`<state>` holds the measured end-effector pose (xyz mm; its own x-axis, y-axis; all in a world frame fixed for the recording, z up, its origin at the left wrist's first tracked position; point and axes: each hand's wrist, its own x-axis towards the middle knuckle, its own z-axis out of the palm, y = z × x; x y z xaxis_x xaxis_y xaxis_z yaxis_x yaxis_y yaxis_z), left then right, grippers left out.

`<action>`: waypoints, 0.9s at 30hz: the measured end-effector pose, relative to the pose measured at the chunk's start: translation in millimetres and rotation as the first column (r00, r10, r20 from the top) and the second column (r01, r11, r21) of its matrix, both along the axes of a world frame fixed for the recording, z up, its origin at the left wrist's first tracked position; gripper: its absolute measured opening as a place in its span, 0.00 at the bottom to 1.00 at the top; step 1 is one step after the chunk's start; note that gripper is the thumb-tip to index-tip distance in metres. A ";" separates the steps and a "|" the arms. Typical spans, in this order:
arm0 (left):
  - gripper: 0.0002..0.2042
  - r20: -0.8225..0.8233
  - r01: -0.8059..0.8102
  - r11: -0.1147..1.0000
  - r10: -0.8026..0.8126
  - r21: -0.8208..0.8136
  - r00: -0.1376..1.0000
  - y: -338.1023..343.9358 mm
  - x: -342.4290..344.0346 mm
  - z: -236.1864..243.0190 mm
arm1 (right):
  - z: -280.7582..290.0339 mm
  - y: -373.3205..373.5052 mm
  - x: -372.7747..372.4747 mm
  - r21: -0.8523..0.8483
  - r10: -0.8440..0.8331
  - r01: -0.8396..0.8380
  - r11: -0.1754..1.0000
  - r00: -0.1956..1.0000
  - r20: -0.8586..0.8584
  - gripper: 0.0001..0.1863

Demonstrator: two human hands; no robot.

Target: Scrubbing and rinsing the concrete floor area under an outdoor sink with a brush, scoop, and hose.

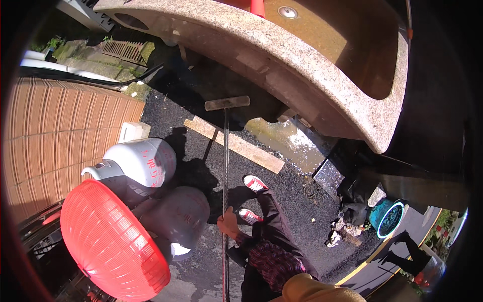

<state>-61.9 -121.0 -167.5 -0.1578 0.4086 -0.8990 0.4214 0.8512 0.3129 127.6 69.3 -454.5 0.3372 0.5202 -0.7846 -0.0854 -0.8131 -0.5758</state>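
Note:
My right hand is closed around the dark pole of a long-handled tool. The tool ends in a flat, tan head set crosswise, beneath the edge of a large speckled stone basin. Its pole passes over a pale flat strip lying on the asphalt. The pole's lower end runs out at the bottom of the view. My forearm, in a dark patterned sleeve, reaches in from the lower right. My left hand is not in view.
Two grey gas cylinders stand left of the pole, beside a big red ribbed plastic dome or basket. Orange-brown ribbed panels border the left. Debris and a teal basket lie at the right.

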 end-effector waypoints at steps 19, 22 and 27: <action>0.13 0.037 0.546 0.821 -0.548 -0.168 0.836 -25.4 -85.1 -4.4 | 20.7 -211.6 -63.5 -0.054 -0.343 0.365 0.929 0.908 0.241 0.17; 0.15 0.055 0.608 0.767 -0.611 -0.204 0.790 -27.3 -99.3 -7.6 | 15.5 -230.0 -63.6 -0.150 -0.246 0.288 0.946 0.937 0.249 0.16; 0.17 0.050 0.657 0.710 -0.669 -0.252 0.742 -37.2 -119.2 0.3 | 61.8 -209.5 -63.8 -0.271 -0.528 0.508 0.818 0.849 -0.002 0.13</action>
